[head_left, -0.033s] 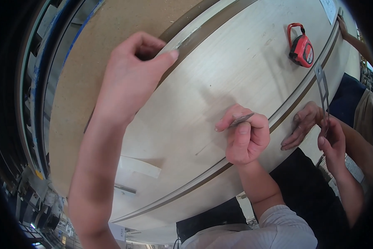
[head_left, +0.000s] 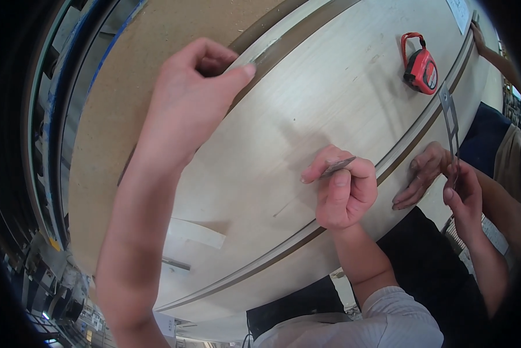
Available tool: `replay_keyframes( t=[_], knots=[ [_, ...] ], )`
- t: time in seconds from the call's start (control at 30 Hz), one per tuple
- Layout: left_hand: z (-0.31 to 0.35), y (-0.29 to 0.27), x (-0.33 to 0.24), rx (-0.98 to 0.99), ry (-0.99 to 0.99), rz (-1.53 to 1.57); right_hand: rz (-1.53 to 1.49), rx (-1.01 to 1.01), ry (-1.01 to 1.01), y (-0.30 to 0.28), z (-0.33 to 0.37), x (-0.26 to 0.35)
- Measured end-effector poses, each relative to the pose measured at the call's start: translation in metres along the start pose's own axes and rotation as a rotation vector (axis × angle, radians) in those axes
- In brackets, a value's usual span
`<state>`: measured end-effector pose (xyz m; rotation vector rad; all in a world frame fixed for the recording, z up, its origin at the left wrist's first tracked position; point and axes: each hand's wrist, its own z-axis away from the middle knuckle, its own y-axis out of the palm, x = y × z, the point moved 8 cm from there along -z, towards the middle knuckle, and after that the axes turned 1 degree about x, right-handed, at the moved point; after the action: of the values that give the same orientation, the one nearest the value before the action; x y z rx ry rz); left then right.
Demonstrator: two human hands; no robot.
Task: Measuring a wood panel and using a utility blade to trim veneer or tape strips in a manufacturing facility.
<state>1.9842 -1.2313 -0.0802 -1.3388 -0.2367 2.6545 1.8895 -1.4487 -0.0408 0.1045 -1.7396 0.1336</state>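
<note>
The left hand (head_left: 194, 98) sits a little farther up along the panel's edge strip (head_left: 286, 29) than before, thumb on it and fingers curled over its far side; whether it grips, I cannot tell. The right hand (head_left: 347, 197), well apart, is as it was, pinching a thin metal blade (head_left: 337, 167) above the pale panel (head_left: 254, 156). A red tape measure (head_left: 425, 75) lies on the panel, beyond the right hand.

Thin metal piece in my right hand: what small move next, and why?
Perhaps bring your right hand closer to your left hand, which is at the brown edging strip: the thin metal piece is pinched away from that strip.
</note>
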Motion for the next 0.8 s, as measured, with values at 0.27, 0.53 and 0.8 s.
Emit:
replay_keyframes(
  t=[0.27, 0.53, 0.8],
  knots=[
    [0.005, 0.001, 0.006, -0.022, -0.028, 0.021, -0.012, -0.034, 0.029, -0.007, 0.002, -0.003],
    [0.003, 0.001, 0.003, -0.02, -0.042, 0.025, -0.036, -0.031, 0.033, -0.007, 0.002, -0.004],
    [0.006, -0.001, 0.008, -0.006, -0.06, 0.031, -0.026, -0.014, 0.02, -0.004, 0.004, -0.004]
  ],
)
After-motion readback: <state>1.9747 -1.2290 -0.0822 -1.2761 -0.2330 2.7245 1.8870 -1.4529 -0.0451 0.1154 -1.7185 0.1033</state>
